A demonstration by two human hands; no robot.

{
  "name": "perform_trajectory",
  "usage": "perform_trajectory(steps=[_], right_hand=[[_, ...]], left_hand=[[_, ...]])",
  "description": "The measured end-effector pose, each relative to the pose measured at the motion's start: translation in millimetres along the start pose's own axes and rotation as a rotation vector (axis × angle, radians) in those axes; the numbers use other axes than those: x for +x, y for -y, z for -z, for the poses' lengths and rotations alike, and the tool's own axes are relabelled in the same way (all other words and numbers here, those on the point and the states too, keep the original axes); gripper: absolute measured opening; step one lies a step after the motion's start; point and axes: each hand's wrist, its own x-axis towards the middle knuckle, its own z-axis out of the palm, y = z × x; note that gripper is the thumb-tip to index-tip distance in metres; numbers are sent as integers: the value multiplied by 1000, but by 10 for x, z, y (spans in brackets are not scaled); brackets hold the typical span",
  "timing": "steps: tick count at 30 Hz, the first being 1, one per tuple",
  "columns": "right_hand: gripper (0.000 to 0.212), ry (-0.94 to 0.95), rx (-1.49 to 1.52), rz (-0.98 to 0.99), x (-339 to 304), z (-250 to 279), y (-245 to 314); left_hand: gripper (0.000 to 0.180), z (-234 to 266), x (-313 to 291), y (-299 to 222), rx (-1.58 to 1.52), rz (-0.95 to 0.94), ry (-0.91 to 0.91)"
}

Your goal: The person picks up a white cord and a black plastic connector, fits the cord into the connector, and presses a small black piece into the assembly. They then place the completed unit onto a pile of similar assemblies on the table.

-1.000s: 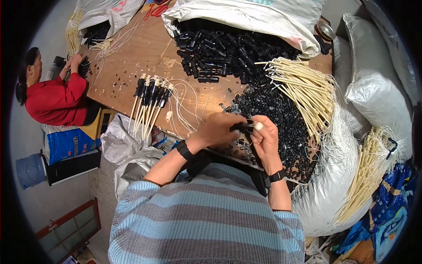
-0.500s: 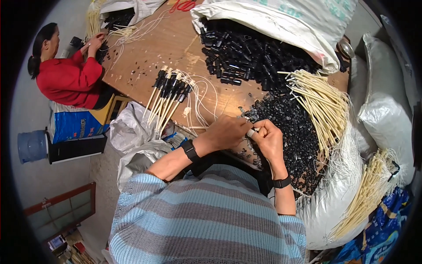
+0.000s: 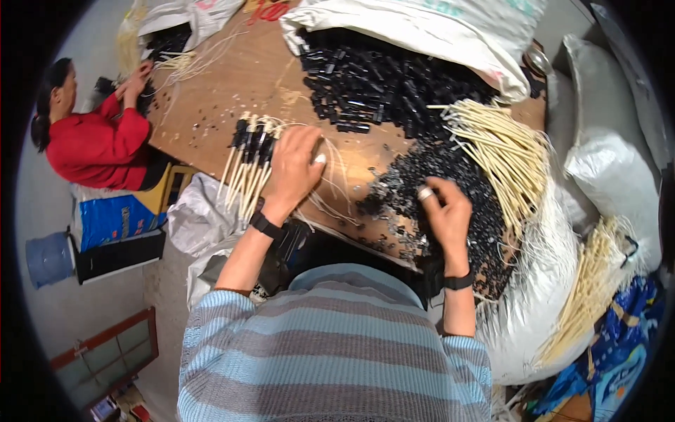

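Note:
My left hand (image 3: 295, 169) rests over the right side of a row of cream sticks (image 3: 235, 176) with black sleeves and pale tops. Its fingers are bent and close together, and their tips are hidden, so what they grip does not show. Thin white cords (image 3: 342, 172) trail out beside it. Above the near part of a heap of small black plastic pieces (image 3: 467, 186) hangs my right hand (image 3: 450, 214), thumb and forefinger apart, with nothing visible between them. A white band wraps one of its fingers.
Black tubes (image 3: 365, 84) spill from a white woven sack (image 3: 415, 32) at the back. A bundle of cream sticks (image 3: 503, 155) lies on the right, beside stuffed sacks (image 3: 608, 155). At far left a co-worker in red (image 3: 98, 144) handles parts. Red scissors (image 3: 271, 10) lie at the table's far edge.
My hands, close together before, have separated. The left has moved left and away from me onto the sleeved sticks; the right has shifted slightly right over the small black pieces.

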Motion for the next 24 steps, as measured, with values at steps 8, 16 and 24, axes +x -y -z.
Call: perform_trajectory(steps=[8, 16, 24], right_hand=[[12, -277, -799, -147, 134, 903, -772], [8, -173, -421, 76, -100, 570, -241], [17, 66, -190, 153, -259, 232, -53]], left_hand=[[29, -556, 506, -258, 27, 251, 326], [23, -485, 239, -279, -24, 268, 301], [39, -444, 120, -436, -657, 218, 384]])
